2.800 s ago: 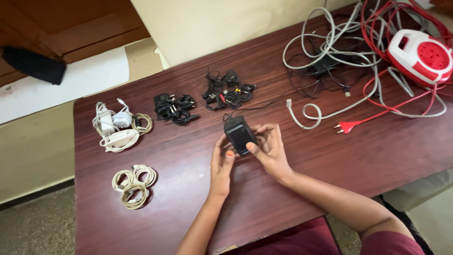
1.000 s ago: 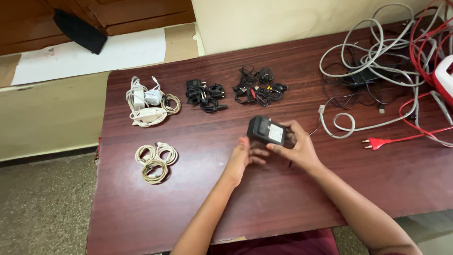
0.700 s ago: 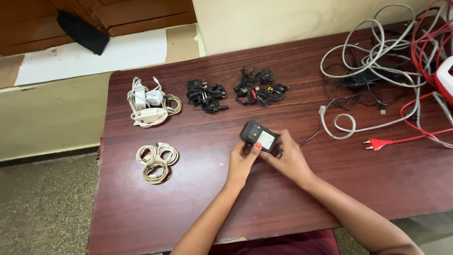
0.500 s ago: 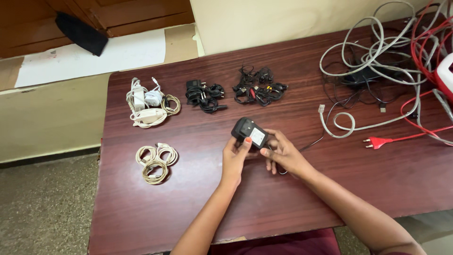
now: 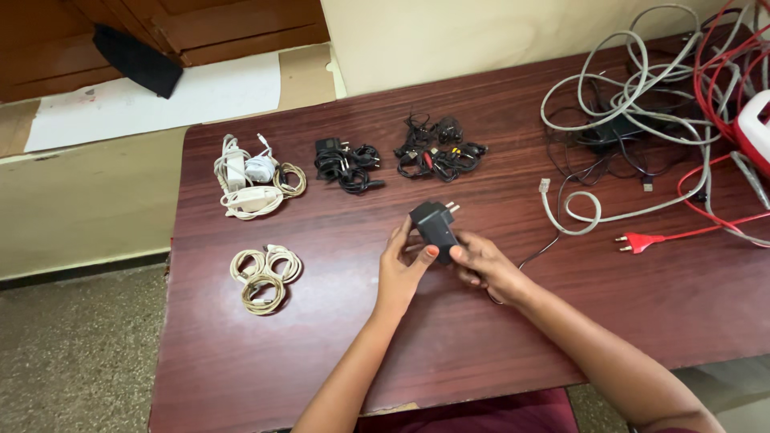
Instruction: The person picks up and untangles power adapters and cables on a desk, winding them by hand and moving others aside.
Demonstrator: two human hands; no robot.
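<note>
Both hands grasping the black plug adapter [image 5: 434,224], held just above the dark wooden table [image 5: 321,337]. Left hand [image 5: 405,269] clamps it from the near-left, thumb on its side; right hand [image 5: 483,265] pinches the near-right end. Prongs point away from the grip. Thin black cord [image 5: 537,252] trails right. Beyond the grip: black cable bundles [image 5: 349,164]. Far left: white coiled cables [image 5: 261,277].
</note>
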